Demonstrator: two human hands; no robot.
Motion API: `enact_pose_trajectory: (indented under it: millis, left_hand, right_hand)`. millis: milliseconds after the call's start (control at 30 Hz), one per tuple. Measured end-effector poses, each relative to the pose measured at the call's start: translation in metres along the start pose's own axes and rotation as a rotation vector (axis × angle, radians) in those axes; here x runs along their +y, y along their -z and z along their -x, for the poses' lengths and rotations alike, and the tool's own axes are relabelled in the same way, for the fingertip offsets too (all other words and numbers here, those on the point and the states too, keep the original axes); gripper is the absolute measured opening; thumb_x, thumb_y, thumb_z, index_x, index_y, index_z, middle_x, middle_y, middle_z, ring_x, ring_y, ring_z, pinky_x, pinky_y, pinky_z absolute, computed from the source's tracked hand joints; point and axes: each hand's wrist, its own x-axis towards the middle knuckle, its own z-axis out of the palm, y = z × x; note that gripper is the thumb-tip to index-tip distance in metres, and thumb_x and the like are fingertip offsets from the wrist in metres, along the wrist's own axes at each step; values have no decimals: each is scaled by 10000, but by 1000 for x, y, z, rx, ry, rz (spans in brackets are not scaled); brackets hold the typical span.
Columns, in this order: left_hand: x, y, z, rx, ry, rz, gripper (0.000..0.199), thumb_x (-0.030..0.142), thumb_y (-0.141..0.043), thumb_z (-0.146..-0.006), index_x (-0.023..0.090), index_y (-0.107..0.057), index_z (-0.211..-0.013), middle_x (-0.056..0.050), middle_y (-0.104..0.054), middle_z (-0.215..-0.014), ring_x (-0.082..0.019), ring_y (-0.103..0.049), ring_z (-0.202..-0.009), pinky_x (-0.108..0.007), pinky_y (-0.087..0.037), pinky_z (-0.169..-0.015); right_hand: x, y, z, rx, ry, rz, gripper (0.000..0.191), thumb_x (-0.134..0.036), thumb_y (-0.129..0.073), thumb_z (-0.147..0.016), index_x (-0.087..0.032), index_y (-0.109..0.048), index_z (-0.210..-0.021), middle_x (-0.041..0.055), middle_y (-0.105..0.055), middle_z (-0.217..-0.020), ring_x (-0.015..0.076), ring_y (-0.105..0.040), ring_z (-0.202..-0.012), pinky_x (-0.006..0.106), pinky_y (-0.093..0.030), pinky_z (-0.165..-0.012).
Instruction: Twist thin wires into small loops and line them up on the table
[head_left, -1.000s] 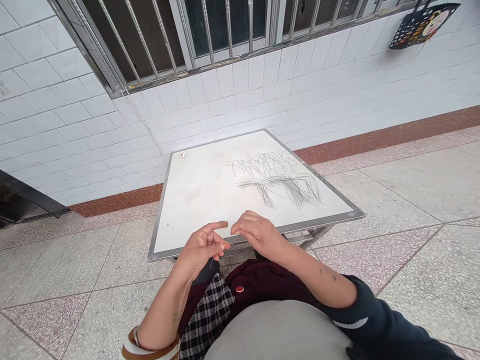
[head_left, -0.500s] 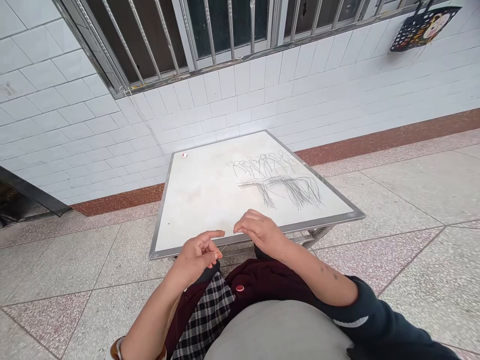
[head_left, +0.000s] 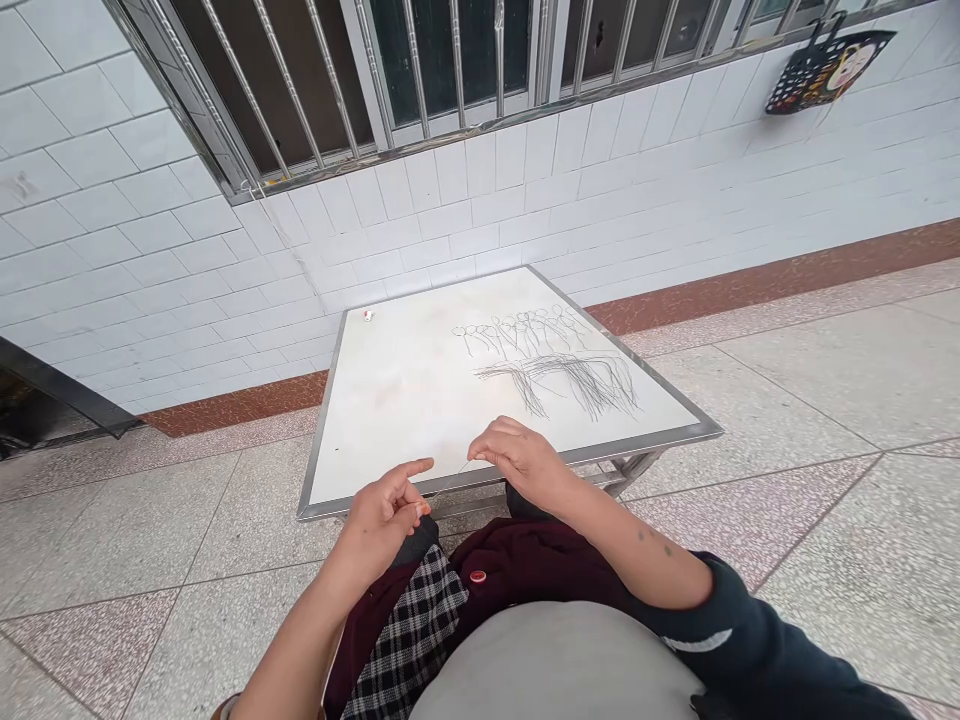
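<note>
Above the near edge of the white table (head_left: 397, 400), my left hand (head_left: 384, 515) pinches a thin, pale wire-like strand (head_left: 463, 467) between thumb and a bent finger, while its index finger points out. My right hand (head_left: 525, 465) is closed, fingertips together on the strand's other end, so it spans the gap between both hands. Beyond the right hand lies a bundle of thin dark wire-like strands (head_left: 577, 380), bowed and loosely fanned. Behind it, several similar strands with round looped ends (head_left: 517, 325) sit in a row.
A small white-and-red object (head_left: 368, 315) rests at the table's far left corner. A tiny dark speck (head_left: 337, 449) is near the left edge. Behind stands a tiled wall (head_left: 420, 235) with a barred window (head_left: 450, 60). A patterned bag (head_left: 829, 75) hangs at upper right.
My left hand has moved a little left, widening the gap between the hands. The strand now shows stretched between them. My right hand has hardly moved.
</note>
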Motion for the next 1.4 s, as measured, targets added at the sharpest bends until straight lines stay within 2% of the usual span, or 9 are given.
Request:
enact_pose_trajectory:
  millis: [200,333,500,767,933,1067,1167,1267,1400]
  left_hand:
    - [-10,20,1,198,48,4,505,247,-613,-704,199,-595,-1206,20,-574,-674,-134,-528,-602,-261,-457,-587]
    - [-12,16,-2,288,8,81,563,348,-640,-742,205,-531,-1275,-18,-631,-792,-159,-572,-705,-265,-481,-620]
    - [0,-8,-8,299,-109,201,512,407,-622,-797,221,-536,-1266,-67,-645,-1029,-172,-593,-879,-274,-502,-716]
    - [6,-20,-16,361,-142,307,453,383,-657,-779,214,-597,-1195,-42,-684,-921,-152,-608,-810,-291,-502,-762]
    - [3,-24,-21,442,-131,317,434,349,-705,-741,187,-630,-1136,-27,-681,-839,-125,-596,-743,-283,-496,-782]
    - [1,-29,-24,518,-178,361,536,355,-689,-760,232,-536,-1259,-51,-666,-1002,-150,-606,-849,-300,-503,-781]
    - [-4,-46,-25,419,-108,391,545,404,-650,-788,233,-501,-1284,-79,-658,-1077,-188,-614,-939,-333,-489,-815]
    - [-13,-73,-23,118,-39,366,454,417,-612,-816,203,-569,-1214,-97,-682,-1076,-223,-601,-1052,-353,-436,-911]
    - [-27,-100,-20,-90,29,353,352,385,-578,-844,182,-629,-1127,-90,-722,-975,-212,-648,-935,-336,-451,-851]
  right_hand:
    - [8,15,-3,157,-230,-31,161,-239,-496,-910,-221,-638,-836,29,-645,-802,178,-575,-790,313,-454,-711]
    - [1,21,-3,208,-354,-136,124,-250,-539,-872,-220,-643,-812,12,-657,-811,153,-584,-734,281,-454,-663]
    - [-10,19,-3,187,-366,-166,123,-245,-545,-865,-221,-648,-802,2,-653,-787,143,-576,-715,266,-437,-643]
    - [-9,20,-3,187,-378,-164,119,-227,-554,-852,-218,-663,-804,9,-654,-781,146,-578,-721,266,-432,-646]
    - [-8,17,-2,82,-473,-384,146,-288,-561,-846,-203,-679,-862,15,-654,-799,137,-564,-719,255,-431,-646]
    - [-8,20,-3,39,-592,-519,197,-329,-580,-826,-190,-685,-917,5,-622,-752,111,-510,-640,227,-412,-584]
    - [-10,20,-6,95,-572,-499,177,-324,-603,-805,-184,-688,-871,2,-614,-745,105,-493,-625,228,-406,-585]
    - [-14,20,-9,124,-550,-456,149,-306,-607,-801,-189,-689,-842,4,-629,-760,108,-504,-632,236,-414,-602]
    - [-15,18,-10,154,-567,-453,139,-301,-609,-796,-193,-689,-831,-1,-625,-724,112,-530,-621,239,-444,-596]
